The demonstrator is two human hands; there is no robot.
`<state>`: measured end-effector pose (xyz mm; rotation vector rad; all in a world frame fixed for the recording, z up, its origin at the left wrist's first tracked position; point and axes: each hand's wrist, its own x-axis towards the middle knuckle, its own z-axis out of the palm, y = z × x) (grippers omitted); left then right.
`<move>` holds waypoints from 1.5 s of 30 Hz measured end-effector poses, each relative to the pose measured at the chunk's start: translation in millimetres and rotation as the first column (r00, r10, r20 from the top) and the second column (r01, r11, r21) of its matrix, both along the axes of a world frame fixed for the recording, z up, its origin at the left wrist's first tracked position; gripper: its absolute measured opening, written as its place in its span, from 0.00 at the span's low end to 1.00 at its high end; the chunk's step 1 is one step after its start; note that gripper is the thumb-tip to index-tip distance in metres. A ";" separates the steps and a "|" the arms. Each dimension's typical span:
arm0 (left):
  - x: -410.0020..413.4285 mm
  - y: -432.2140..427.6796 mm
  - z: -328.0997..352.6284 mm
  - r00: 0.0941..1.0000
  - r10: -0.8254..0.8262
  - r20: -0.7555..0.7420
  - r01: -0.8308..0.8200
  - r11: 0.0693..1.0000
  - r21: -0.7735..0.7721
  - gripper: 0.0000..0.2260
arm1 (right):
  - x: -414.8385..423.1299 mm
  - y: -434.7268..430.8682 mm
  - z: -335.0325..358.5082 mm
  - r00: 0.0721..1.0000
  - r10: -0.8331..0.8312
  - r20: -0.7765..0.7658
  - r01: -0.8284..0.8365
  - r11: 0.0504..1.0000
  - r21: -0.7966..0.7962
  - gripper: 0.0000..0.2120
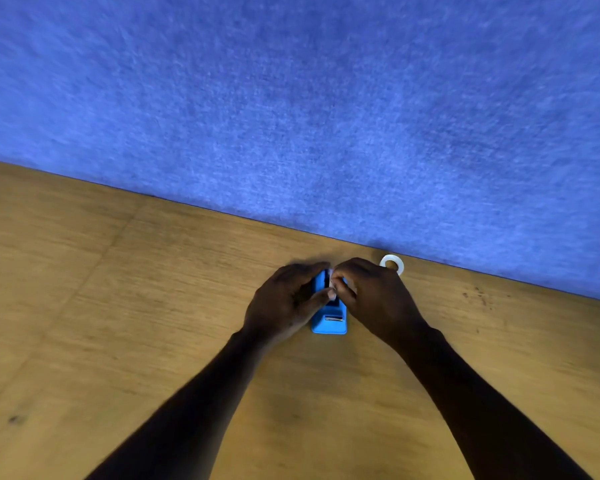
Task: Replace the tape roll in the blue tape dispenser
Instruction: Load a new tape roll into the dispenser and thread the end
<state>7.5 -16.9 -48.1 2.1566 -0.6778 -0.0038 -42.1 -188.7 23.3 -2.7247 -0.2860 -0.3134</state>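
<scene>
The blue tape dispenser (329, 322) stands on the wooden table (153, 306), its metal cutter end toward me. My left hand (286, 301) wraps the dispenser's left side, thumb across its top. My right hand (374, 296) pinches a small white piece at the dispenser's slot; what that piece is I cannot make out. A white tape roll (392, 263) lies flat on the table just behind my right hand, near the wall. The dispenser's far half is hidden under both hands.
A blue felt partition (291, 116) rises along the table's far edge, close behind the hands. Bare wood stretches to the left and right of the dispenser, with a few dark specks at the right.
</scene>
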 end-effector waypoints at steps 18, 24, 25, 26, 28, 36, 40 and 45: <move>1.6 -0.3 2.6 0.997 -0.076 -0.024 0.077 0.997 0.029 0.25 | 1.2 0.8 6.0 1.000 -0.030 0.002 0.030 0.997 0.065 0.03; 1.6 -3.1 5.2 0.997 -0.065 -0.037 0.067 0.997 0.043 0.24 | 0.4 0.7 7.5 1.000 -0.021 0.011 0.020 0.998 0.062 0.04; 2.0 -4.3 5.7 0.998 -0.053 -0.038 0.055 0.998 0.043 0.22 | 0.6 0.7 7.8 1.000 -0.020 0.018 0.019 0.998 0.060 0.03; 2.1 -5.3 6.0 0.999 -0.039 -0.037 0.041 0.998 0.037 0.21 | 1.0 0.8 8.0 1.000 -0.020 0.022 0.018 0.998 0.059 0.03; 2.0 -6.1 5.8 0.999 -0.025 -0.030 0.026 0.999 0.027 0.20 | 2.0 0.7 7.1 0.999 -0.020 0.031 0.018 0.998 0.058 0.03; 2.5 -4.7 4.3 0.998 -0.052 -0.043 0.054 0.998 0.036 0.22 | 3.1 -0.9 4.2 0.998 -0.052 0.018 0.049 0.991 0.121 0.03; 3.9 -4.1 1.0 0.999 -0.051 -0.017 0.052 0.996 0.078 0.25 | 3.8 -1.6 4.1 0.998 -0.058 0.016 0.056 0.988 0.143 0.03; 3.1 -5.6 0.6 0.999 -0.053 -0.012 0.054 0.996 0.070 0.22 | 5.7 -1.9 4.7 0.998 -0.055 -0.006 0.056 0.990 0.126 0.03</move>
